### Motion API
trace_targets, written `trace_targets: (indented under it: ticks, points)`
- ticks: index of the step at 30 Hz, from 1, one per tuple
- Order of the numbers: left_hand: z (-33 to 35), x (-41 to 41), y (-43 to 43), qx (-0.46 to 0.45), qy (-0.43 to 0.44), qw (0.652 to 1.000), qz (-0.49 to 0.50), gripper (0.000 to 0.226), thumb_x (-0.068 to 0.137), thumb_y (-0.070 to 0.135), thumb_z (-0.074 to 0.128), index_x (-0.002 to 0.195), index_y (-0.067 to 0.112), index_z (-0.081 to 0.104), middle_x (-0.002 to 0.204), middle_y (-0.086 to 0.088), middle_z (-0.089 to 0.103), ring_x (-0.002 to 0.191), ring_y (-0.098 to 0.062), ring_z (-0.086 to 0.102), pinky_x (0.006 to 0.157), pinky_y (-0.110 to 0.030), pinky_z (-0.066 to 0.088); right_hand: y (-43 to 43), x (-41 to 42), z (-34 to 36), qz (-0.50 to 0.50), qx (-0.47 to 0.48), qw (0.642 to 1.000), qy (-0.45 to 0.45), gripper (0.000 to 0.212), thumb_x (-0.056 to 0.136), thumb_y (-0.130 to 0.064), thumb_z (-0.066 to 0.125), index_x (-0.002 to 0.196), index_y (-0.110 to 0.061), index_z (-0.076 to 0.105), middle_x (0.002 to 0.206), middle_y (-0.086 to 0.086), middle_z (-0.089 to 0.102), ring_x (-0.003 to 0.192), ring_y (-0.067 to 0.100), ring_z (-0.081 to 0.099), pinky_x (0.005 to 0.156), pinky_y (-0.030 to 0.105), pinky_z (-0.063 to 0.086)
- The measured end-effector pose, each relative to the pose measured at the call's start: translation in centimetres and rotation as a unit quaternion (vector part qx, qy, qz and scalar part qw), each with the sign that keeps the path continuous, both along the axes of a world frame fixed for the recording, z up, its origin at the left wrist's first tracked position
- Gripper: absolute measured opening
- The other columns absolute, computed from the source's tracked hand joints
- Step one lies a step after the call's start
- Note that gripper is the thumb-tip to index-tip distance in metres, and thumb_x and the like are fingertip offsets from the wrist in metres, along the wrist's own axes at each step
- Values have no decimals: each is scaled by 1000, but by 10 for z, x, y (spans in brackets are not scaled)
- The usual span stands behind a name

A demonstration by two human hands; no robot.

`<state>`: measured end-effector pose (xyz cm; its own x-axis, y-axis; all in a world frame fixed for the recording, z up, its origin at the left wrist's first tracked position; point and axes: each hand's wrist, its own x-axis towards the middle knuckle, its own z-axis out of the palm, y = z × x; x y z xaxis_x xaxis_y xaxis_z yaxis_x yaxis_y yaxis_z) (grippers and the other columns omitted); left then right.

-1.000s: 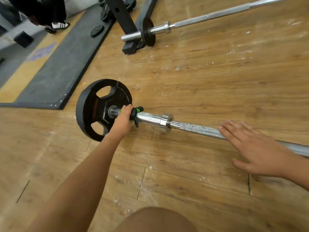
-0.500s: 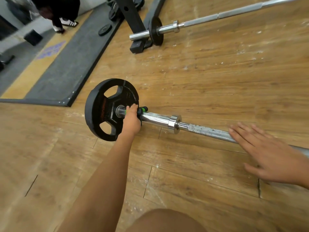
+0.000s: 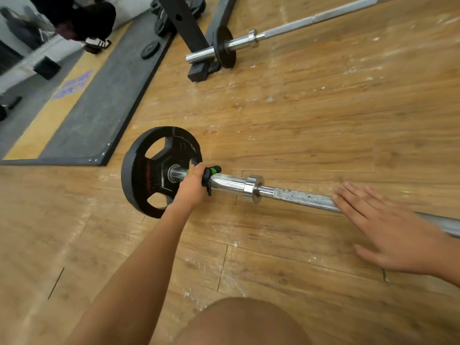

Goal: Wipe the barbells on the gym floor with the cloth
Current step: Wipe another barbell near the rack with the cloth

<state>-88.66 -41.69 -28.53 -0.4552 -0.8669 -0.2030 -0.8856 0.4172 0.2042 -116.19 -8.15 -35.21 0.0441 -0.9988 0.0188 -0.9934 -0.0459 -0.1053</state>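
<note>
Not much wiping done yet as far as we can tell. There's no cloth in sight, and the barbell [image 3: 298, 197] has a speckled, grubby shaft. It lies mid-floor [image 3: 298, 120], long axis running left to right, plate [image 3: 149, 170] end pointing left toward the corner of the grey mat [image 3: 99, 108]. Our left hand [image 3: 191, 188] is wrapped tight around the green clip [image 3: 211, 171] beside the plate. Our right hand [image 3: 388, 227] lies flat on the shaft, fingers straight, gripping nothing. The second barbell [image 3: 298, 23] by the far edge looks untouched too.
</note>
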Motion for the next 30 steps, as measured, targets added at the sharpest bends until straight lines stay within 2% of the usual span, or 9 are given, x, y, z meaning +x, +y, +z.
trace_targets:
  ticks: [4, 7, 11, 16, 20, 22, 25, 28, 30]
  points:
    - [-4, -5, -1, -10, -7, 1000, 29, 59, 94, -11, 47, 149, 12, 41, 158, -19, 31, 144, -37, 34, 114, -45, 32, 5, 4, 5, 0, 2, 1000, -2, 100, 76, -56, 51, 157, -3, 25, 161, 18, 30, 152, 31, 22, 118, 45, 19]
    - [-11, 0, 7, 3, -13, 1000, -16, 59, 93, -9, 49, 144, 19, 43, 153, -19, 39, 137, -39, 44, 109, -50, 41, 8, 9, 6, 2, 11, 1000, -6, 98, 77, -56, 49, 156, -2, 28, 160, 19, 30, 151, 30, 23, 118, 44, 17]
    - [-6, 9, 0, 11, -27, 1000, -5, 62, 94, -9, 48, 150, 16, 39, 152, -17, 42, 138, -36, 43, 116, -48, 36, 10, 16, 6, 2, 5, 1000, -8, 95, 77, -54, 49, 154, -1, 31, 160, 20, 31, 150, 29, 24, 119, 43, 14]
    - [-18, 11, 18, 19, -10, 1000, -2, 60, 90, -9, 48, 134, 31, 45, 151, -21, 38, 132, -44, 48, 107, -56, 44, 17, 20, 6, 7, 7, 1000, -16, 96, 77, -54, 49, 155, -1, 30, 160, 20, 29, 151, 30, 22, 119, 44, 15]
    - [-12, 20, 12, 21, -30, 999, -15, 67, 93, -11, 44, 151, 22, 36, 156, -18, 35, 138, -37, 43, 116, -48, 36, 18, 24, 5, 11, 11, 1000, -19, 98, 76, -56, 48, 155, -1, 30, 161, 19, 28, 151, 30, 22, 120, 43, 13]
    - [-12, 17, 18, 2, -10, 1000, 15, 65, 93, -12, 44, 150, 18, 36, 157, -20, 33, 145, -38, 35, 119, -49, 32, 18, 25, 7, 13, 13, 1000, -18, 98, 76, -57, 48, 155, -1, 30, 161, 20, 29, 151, 29, 20, 121, 42, 11]
    - [-21, 19, 38, -3, 39, 999, 3, 68, 88, -18, 43, 142, 24, 39, 155, -17, 33, 145, -37, 33, 113, -49, 38, 20, 28, 6, 10, 18, 1000, -24, 97, 77, -56, 47, 154, 0, 30, 160, 20, 29, 151, 30, 20, 121, 42, 11]
    - [-19, 34, 37, 7, 19, 1000, -18, 78, 90, -19, 39, 155, 24, 28, 161, -10, 28, 147, -29, 31, 117, -42, 32, 25, 31, 5, 10, 11, 999, -30, 96, 78, -55, 46, 156, -1, 27, 162, 20, 25, 152, 31, 18, 121, 43, 11]
    - [-14, 38, 26, 8, 22, 1000, 4, 73, 93, -17, 36, 157, 17, 28, 162, -11, 28, 148, -30, 30, 119, -38, 26, 26, 33, 5, 16, 9, 999, -29, 96, 78, -53, 47, 156, -1, 25, 163, 19, 23, 153, 30, 16, 120, 44, 13]
